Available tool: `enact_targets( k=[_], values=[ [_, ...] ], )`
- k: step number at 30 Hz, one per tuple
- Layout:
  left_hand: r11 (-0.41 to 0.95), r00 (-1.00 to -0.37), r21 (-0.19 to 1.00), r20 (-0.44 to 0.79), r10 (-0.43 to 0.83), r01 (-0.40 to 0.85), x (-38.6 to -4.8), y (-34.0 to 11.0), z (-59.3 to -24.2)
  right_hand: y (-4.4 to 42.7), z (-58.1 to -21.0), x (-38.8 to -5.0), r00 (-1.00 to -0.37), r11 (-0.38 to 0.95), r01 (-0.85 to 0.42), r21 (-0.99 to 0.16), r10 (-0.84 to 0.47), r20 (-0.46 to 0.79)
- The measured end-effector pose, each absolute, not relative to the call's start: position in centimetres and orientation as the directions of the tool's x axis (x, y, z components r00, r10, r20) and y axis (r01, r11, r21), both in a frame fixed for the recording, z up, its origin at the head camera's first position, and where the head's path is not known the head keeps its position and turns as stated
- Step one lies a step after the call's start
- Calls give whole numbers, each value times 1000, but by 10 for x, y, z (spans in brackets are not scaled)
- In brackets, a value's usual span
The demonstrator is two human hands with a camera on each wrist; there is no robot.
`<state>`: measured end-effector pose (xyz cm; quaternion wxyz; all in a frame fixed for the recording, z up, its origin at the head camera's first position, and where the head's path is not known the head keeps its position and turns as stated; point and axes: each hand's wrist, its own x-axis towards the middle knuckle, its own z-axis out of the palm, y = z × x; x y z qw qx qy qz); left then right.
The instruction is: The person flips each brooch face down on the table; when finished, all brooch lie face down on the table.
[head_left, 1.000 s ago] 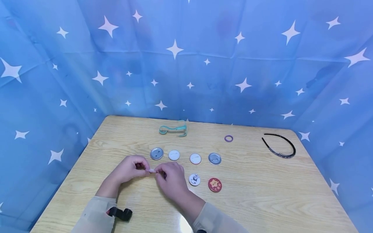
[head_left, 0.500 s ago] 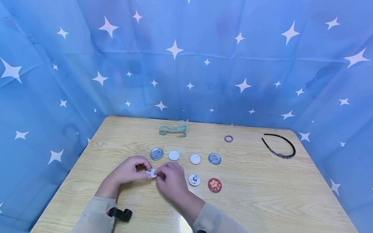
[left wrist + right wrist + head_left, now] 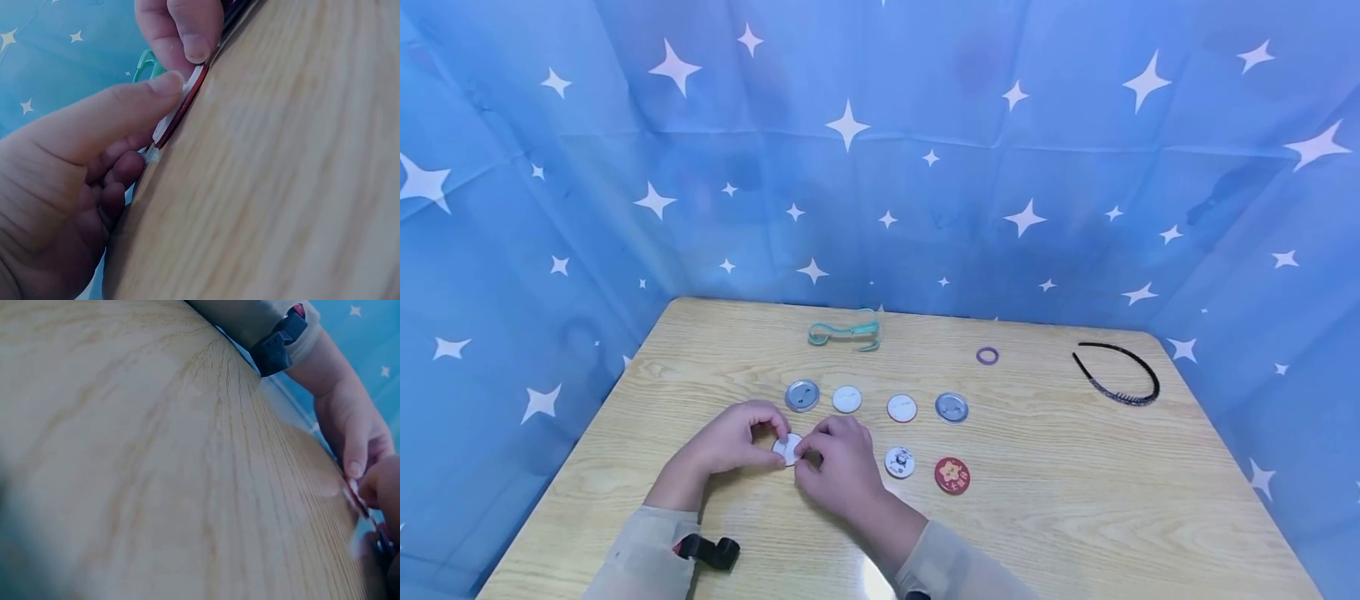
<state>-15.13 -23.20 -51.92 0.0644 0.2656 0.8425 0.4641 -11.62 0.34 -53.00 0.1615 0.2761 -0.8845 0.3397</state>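
A round badge (image 3: 786,448), white back up with a red rim in the left wrist view, lies flat or nearly flat on the wooden table. My left hand (image 3: 735,439) pinches its left side between thumb and fingers. From the right, my right hand (image 3: 842,467) holds its other edge with thumb and forefinger. Above it are a silver-backed badge (image 3: 802,396) and a white-backed badge (image 3: 847,399). In the left wrist view the thumb of my left hand (image 3: 69,150) lies on the badge (image 3: 181,107).
Further right lie a white-backed badge (image 3: 902,408), a silver one (image 3: 952,407), a white picture badge (image 3: 899,462) and a red star badge (image 3: 952,476). Behind are a teal object (image 3: 844,331), a purple ring (image 3: 987,356) and a black headband (image 3: 1126,400). A starry blue curtain hangs beyond.
The badge between my hands has tilted from edge-on down to nearly flat, its white back now showing. My right hand's fingers have shifted slightly at its edge.
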Motion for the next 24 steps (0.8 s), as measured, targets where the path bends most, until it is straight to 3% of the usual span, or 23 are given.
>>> enact_targets(
  k=[12, 19, 24],
  values=[
    [433, -857, 814, 144, 496, 387, -150, -233, -519, 21, -527, -115, -690, 616, -694, -374, -418, 591],
    [453, -845, 771, 201, 495, 448, -146, -226, -516, 47, -525, -110, -710, 644, -673, -365, -422, 564],
    [517, -845, 709, 215, 490, 480, -146, -212, -510, 71, -524, -109, -760, 677, -623, -393, -405, 508]
  ],
)
